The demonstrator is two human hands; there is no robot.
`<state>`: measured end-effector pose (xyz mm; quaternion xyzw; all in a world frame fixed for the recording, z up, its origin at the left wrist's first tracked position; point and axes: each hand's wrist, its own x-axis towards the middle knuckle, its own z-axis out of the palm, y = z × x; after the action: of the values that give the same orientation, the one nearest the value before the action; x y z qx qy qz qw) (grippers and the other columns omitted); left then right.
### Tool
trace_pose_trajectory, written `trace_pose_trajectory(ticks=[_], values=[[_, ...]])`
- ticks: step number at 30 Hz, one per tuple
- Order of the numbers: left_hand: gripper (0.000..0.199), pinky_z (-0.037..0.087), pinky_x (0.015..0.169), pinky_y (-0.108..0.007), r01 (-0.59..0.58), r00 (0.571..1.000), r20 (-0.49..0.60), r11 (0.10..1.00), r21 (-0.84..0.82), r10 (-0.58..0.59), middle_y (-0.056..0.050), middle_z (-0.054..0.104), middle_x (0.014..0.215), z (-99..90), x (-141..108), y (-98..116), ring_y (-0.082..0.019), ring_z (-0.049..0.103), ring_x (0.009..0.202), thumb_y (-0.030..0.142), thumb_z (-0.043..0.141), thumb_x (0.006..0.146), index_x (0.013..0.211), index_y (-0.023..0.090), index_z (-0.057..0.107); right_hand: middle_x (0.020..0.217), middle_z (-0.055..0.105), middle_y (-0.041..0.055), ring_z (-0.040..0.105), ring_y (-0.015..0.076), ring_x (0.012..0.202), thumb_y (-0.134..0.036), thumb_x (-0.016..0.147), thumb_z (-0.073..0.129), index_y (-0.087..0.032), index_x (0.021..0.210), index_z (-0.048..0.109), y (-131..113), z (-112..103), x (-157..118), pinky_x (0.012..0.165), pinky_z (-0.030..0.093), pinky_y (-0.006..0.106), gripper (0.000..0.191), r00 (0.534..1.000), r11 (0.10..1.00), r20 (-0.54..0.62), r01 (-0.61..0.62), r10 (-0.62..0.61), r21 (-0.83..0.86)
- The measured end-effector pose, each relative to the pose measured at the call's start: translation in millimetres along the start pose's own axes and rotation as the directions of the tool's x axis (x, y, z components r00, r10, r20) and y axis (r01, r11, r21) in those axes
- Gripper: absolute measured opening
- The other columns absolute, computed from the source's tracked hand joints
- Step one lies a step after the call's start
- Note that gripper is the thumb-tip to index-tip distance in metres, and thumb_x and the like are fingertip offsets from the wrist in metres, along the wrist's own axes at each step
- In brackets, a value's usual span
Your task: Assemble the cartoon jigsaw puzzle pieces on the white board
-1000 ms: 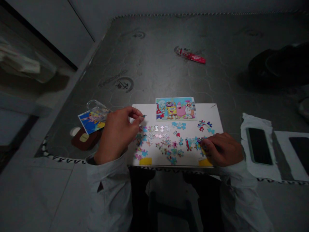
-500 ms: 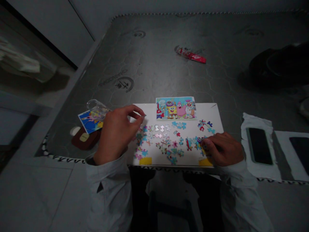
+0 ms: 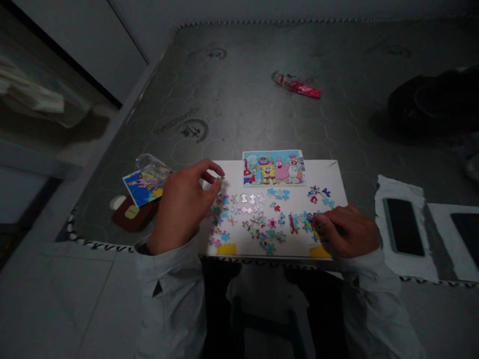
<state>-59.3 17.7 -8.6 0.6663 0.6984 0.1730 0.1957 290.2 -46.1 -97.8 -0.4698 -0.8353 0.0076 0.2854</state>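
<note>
My left hand [image 3: 187,202] hovers over the left edge of a white board [image 3: 322,174], thumb and fingertips pinched around a small puzzle piece [image 3: 220,178]. On the board's right side my right hand [image 3: 348,230] rests with curled fingers, its tips against a joined puzzle section [image 3: 297,222] showing part of a cartoon picture. What lies under those fingers is partly hidden. Loose puzzle pieces [image 3: 252,209] are scattered across the board's left and middle. A joined light-blue strip [image 3: 278,193] lies below the cartoon picture card [image 3: 274,168], which sits at the board's top edge.
Left of the board are a brown case [image 3: 132,214], a blue picture card [image 3: 140,192] and a clear plastic wrapper [image 3: 152,167]. A phone [image 3: 403,227] lies on white paper at right. Farther back are a red wrapper [image 3: 299,86] and a dark object [image 3: 430,107].
The fingertips of my left hand have turned slightly, and the piece between them shows a little more. My right hand stays in place at the joined section. The view shifts very slightly.
</note>
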Motion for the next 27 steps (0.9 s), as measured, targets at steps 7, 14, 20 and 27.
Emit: trace_pose_trajectory(ticks=[7, 14, 20, 27], values=[[0.015, 0.053, 0.083, -0.034, 0.003, 1.000, -0.029, 1.000, -0.012, -0.003, -0.001, 0.082, 0.098, -1.0, 1.1, 1.5, -0.019, 0.069, 0.072, 0.031, 0.071, 0.091, 0.102, 0.027, 0.079, 0.065, 0.072, -0.0018, 0.062, 0.0126, 0.057, -0.034, 0.111, 0.055, -0.022, 0.076, 0.074, -1.8, -1.9, 1.9, 0.063, 0.040, 0.032, 0.041, 1.000, 1.000, 0.026, -0.014, 0.014, 0.007], [0.016, 0.053, 0.080, -0.033, 0.005, 0.998, -0.059, 1.000, 0.008, -0.005, 0.000, 0.083, 0.097, -0.3, 1.2, 2.2, -0.018, 0.066, 0.068, 0.033, 0.069, 0.093, 0.103, 0.029, 0.081, 0.066, 0.072, -0.0028, 0.063, 0.0128, 0.057, -0.033, 0.111, 0.053, -0.023, 0.077, 0.074, -1.7, -2.9, 1.4, 0.063, 0.041, 0.032, 0.041, 0.999, 1.000, 0.035, -0.024, 0.024, -0.004], [0.020, 0.053, 0.078, -0.032, 0.025, 0.998, -0.062, 1.000, -0.012, -0.025, -0.001, 0.083, 0.098, 0.7, 1.8, 1.9, -0.019, 0.068, 0.071, 0.033, 0.069, 0.094, 0.108, 0.029, 0.082, 0.066, 0.073, -0.0027, 0.063, 0.0139, 0.058, -0.029, 0.108, 0.055, -0.024, 0.078, 0.074, -2.9, -4.2, 2.2, 0.063, 0.041, 0.033, 0.037, 0.998, 0.999, 0.052, -0.039, 0.039, 0.008], [0.022, 0.054, 0.082, -0.033, 0.067, 0.996, -0.049, 0.996, -0.060, -0.070, -0.005, 0.084, 0.106, 3.4, 4.1, -0.3, -0.021, 0.071, 0.080, 0.031, 0.067, 0.094, 0.109, 0.025, 0.081, 0.067, 0.073, -0.0024, 0.063, 0.0133, 0.057, -0.035, 0.111, 0.054, -0.023, 0.078, 0.075, -0.4, 0.1, -0.4, 0.064, 0.040, 0.033, 0.041, 1.000, 1.000, 0.014, -0.024, 0.024, 0.013]])
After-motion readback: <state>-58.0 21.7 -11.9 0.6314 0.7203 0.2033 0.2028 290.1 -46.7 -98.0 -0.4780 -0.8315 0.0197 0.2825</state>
